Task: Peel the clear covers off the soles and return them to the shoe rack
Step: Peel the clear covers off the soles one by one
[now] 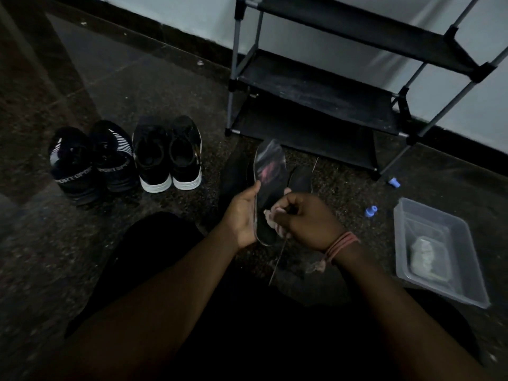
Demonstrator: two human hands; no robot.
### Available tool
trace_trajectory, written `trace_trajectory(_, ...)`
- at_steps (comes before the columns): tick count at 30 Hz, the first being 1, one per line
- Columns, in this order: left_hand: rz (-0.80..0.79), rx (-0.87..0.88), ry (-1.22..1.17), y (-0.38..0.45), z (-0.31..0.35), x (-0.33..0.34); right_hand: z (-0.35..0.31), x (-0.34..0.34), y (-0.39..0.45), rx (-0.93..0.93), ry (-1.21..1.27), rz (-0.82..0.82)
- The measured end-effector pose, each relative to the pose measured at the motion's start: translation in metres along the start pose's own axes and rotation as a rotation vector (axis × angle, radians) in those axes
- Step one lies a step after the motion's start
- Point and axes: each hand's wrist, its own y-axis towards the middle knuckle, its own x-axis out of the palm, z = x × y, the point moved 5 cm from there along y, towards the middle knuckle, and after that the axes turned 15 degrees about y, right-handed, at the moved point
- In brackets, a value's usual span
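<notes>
A clear plastic tray (pixel 464 273) sits on the dark speckled floor (pixel 165 86) at the person's right, and inside it lies a crumpled whitish wad (pixel 423 253); whether that wad is peeled film or something else cannot be told in the dim light. Two small blue caps (pixel 371 210) lie on the floor between the tray and the shoe rack (pixel 316 86), a black three-tier frame with grey poles whose visible shelves hold nothing. The left hand (pixel 243 215) grips the edge of a sole (pixel 270 185) held upright in front of the person, its glossy clear cover catching a pinkish reflection. The right hand (pixel 305 218) is curled at the sole's lower part, its fingers pinching something pale there, apparently a loosened bit of the cover, though the detail is blurred. A thin stick-like thing (pixel 277 262) runs down from under that hand; what it is stays unclear. A second dark sole (pixel 301 180) shows partly behind the first. To the left stand two pairs of shoes: black sport shoes (pixel 90 160) and black sneakers with white soles (pixel 167 155). The person's lap is lost in shadow.
</notes>
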Motion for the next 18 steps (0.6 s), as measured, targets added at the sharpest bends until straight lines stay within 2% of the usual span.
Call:
trace_trajectory(3, 0.029, -0.012, 0.016, 0.012, 0.007, -0.003, 0.019, -0.018, 0.016, 0.002, 0.076, 0.12)
trace_trajectory(5, 0.045, -0.033, 0.026, 0.022, 0.009, -0.002, 0.033, -0.03, 0.027, -0.049, 0.006, 0.21)
trace_trajectory(12, 0.096, -0.051, 0.016, 0.06, 0.013, -0.013, 0.027, -0.049, 0.062, -0.329, -0.163, 0.295)
trace_trajectory(16, 0.061, -0.039, -0.013, 0.079, 0.019, -0.017, 0.036, -0.066, 0.07, -0.324, -0.057, 0.422)
trace_trajectory(18, 0.032, -0.016, 0.0, 0.084, 0.021, -0.015, 0.034, -0.065, 0.073, -0.325, 0.101, 0.392)
